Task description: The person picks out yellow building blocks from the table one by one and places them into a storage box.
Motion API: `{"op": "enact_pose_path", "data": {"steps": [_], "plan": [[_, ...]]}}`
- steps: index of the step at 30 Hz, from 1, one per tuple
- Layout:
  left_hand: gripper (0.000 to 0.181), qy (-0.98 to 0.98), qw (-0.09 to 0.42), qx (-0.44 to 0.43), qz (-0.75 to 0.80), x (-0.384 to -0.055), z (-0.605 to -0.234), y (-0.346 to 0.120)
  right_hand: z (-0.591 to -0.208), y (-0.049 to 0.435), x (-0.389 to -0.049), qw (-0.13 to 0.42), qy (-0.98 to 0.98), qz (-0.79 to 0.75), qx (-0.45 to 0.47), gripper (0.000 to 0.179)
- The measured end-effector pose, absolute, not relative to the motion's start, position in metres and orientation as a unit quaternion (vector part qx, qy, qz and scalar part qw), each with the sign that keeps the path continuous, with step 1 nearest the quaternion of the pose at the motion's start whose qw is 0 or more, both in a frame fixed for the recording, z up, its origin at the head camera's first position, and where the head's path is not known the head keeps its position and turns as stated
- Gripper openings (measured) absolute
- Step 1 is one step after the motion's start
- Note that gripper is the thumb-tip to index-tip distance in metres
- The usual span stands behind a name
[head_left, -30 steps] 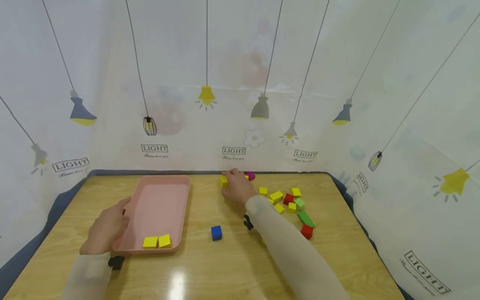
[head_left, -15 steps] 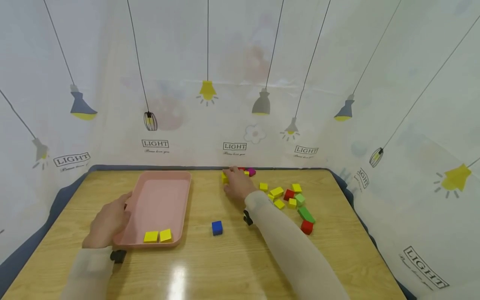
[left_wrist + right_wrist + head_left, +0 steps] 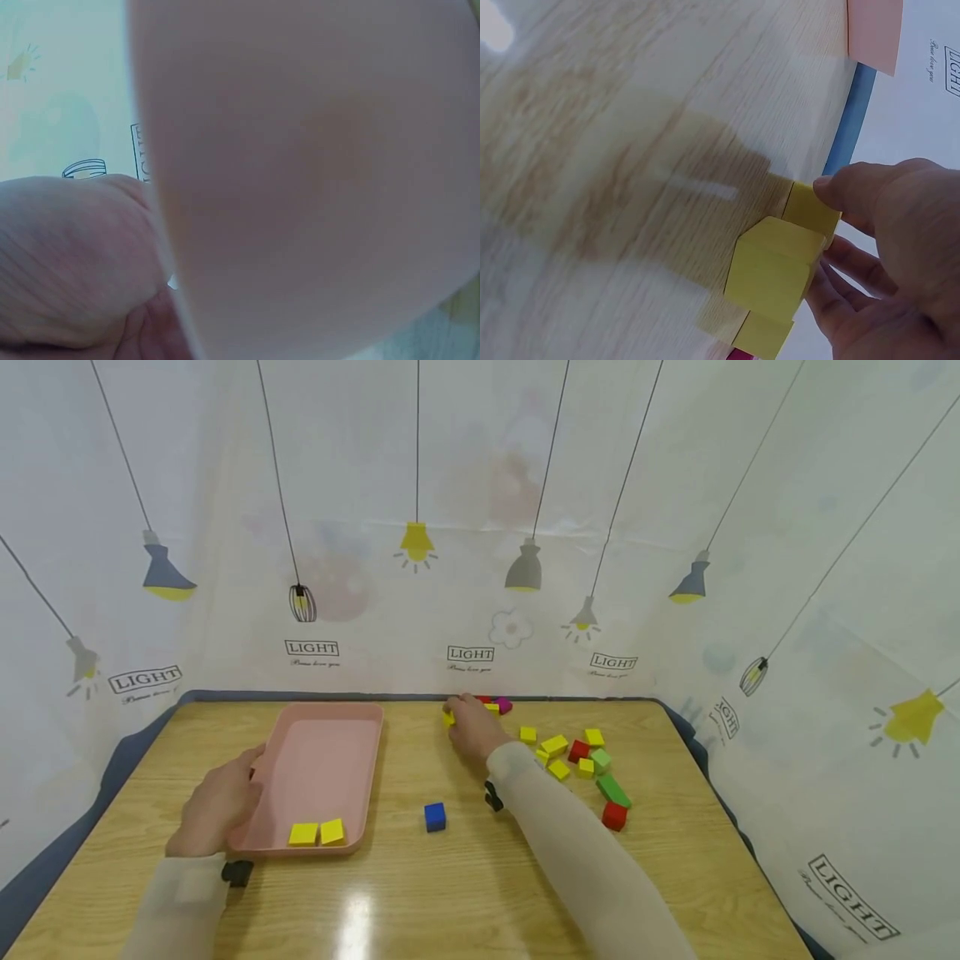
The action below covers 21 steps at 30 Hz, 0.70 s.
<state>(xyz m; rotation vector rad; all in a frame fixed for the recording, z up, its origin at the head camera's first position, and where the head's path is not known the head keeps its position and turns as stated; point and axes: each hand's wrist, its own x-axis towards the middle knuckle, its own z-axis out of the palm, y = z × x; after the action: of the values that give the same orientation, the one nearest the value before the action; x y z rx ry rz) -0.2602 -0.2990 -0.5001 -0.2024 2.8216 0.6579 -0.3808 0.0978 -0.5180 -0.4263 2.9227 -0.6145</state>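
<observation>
My left hand (image 3: pixel 222 802) grips the left rim of a pink tray (image 3: pixel 322 760). Two yellow blocks (image 3: pixel 303 835) lie side by side in the tray's near end. In the left wrist view, the tray (image 3: pixel 315 180) fills most of the picture beside the hand (image 3: pixel 75 255). At the table's far edge, my right hand (image 3: pixel 474 727) pinches a yellow block (image 3: pixel 810 208), thumb on its near side and fingers curled behind. A larger-looking yellow block (image 3: pixel 769 274) stands right beside it, and another yellow block (image 3: pixel 765 334) follows below in the right wrist view.
A blue cube (image 3: pixel 435 817) stands between the tray and the right arm. Right of the right hand are scattered yellow blocks (image 3: pixel 554 744), red blocks (image 3: pixel 614 816) and green blocks (image 3: pixel 613 791). A magenta piece (image 3: pixel 503 705) lies at the back edge, before a printed curtain (image 3: pixel 405 618).
The head view has shifted slightly. My right hand has edged a little left over the yellow block, so less of that block shows. The left hand and tray stay put.
</observation>
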Motion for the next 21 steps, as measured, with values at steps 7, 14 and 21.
{"op": "enact_pose_path", "data": {"steps": [7,14,21], "plan": [[0.070,0.965,0.120,-0.071,0.224,-0.260,-0.499,-0.297,-0.516,0.096,-0.379,0.059,0.966,-0.208,-0.144,0.038],[0.070,0.965,0.122,-0.067,0.220,-0.261,-0.501,-0.298,-0.514,0.095,-0.373,0.068,0.965,-0.218,-0.131,0.037],[0.070,0.965,0.122,-0.062,0.223,-0.261,-0.500,-0.299,-0.512,0.093,-0.366,0.064,0.960,-0.235,-0.141,0.039]]}}
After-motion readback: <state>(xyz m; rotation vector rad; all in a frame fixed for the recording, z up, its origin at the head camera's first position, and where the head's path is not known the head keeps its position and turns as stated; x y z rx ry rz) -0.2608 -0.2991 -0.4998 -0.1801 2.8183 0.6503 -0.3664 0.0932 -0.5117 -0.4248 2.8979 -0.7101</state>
